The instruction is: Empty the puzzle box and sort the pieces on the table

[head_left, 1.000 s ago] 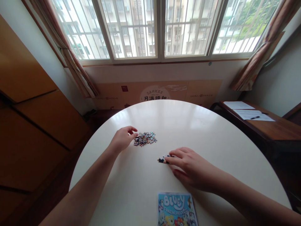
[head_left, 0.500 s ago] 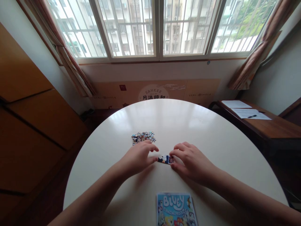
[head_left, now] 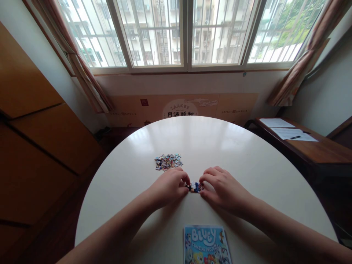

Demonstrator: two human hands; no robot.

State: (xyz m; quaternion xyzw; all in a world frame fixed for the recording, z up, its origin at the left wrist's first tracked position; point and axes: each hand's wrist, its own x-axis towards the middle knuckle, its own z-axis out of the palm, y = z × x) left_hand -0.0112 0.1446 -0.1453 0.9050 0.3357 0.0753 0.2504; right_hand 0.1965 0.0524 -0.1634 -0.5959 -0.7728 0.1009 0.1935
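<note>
A small joined strip of puzzle pieces [head_left: 195, 187] lies on the white round table [head_left: 110, 190], between my two hands. My left hand [head_left: 172, 186] pinches the strip's left end between thumb and fingers. At the right end, my right hand [head_left: 221, 187] grips the strip with thumb and forefinger. Just beyond my left hand sits a loose pile of puzzle pieces [head_left: 168, 161]. Nearer to me lies a blue picture card [head_left: 206, 245] reading "Bluey Fanzine Project".
A brown side table [head_left: 316, 150] with papers [head_left: 293, 134] and a dark pen stands at the right. Wooden cabinets [head_left: 33, 154] fill the left side. Beyond the table are a printed cardboard panel [head_left: 154, 104] and barred windows.
My left hand's fingers have closed onto the left end of the strip, where they were apart before. My right hand has stayed nearly still.
</note>
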